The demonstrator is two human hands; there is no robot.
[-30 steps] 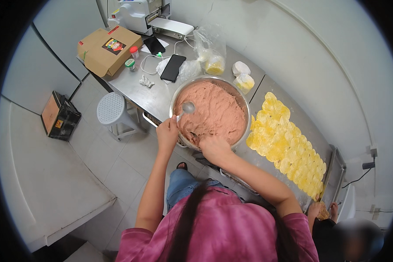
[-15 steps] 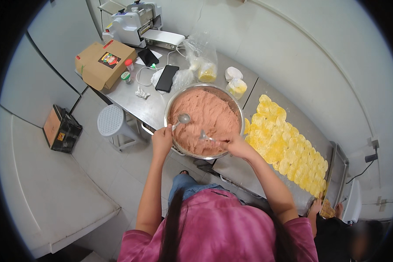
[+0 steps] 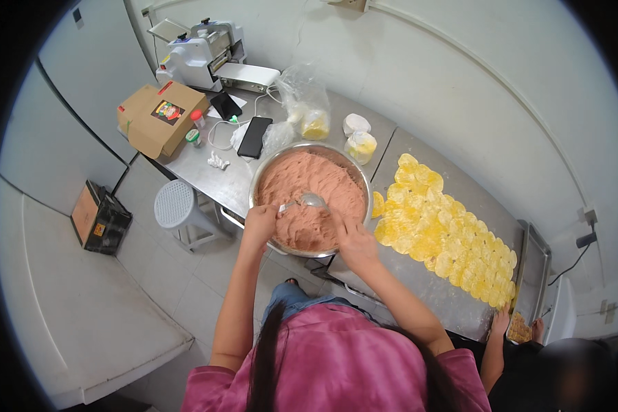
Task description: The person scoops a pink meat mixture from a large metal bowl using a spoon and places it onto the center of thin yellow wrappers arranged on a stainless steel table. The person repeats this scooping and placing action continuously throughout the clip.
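Observation:
A wide steel bowl (image 3: pixel 255 180) holds a big mass of pink ground meat paste (image 3: pixel 302 168). My left hand (image 3: pixel 259 225), at the bowl's near left rim, is closed round the handle of a metal spoon (image 3: pixel 312 200), whose head lies over the paste. My right hand (image 3: pixel 353 242) reaches over the near right rim, its fingers closed and pointing at that spoon head. The spoon in my right hand is mostly hidden by the fingers and hard to separate from the left one. Right of the bowl, overlapping round yellow wrappers (image 3: pixel 446 233) cover the steel table (image 3: pixel 405 275).
Behind the bowl are a plastic bag (image 3: pixel 305 96), tubs of yellow stuff (image 3: pixel 360 147) and a phone (image 3: pixel 255 137). A cardboard box (image 3: pixel 161 118) and a white machine (image 3: pixel 202 58) stand far left. A stool (image 3: pixel 176 204) is below. Another person's hand (image 3: pixel 501 321) touches the wrappers' near right end.
My left hand's spoon has moved right and nearer over the paste. My right hand has shifted left, bringing the two spoons together. The whole view has shifted slightly.

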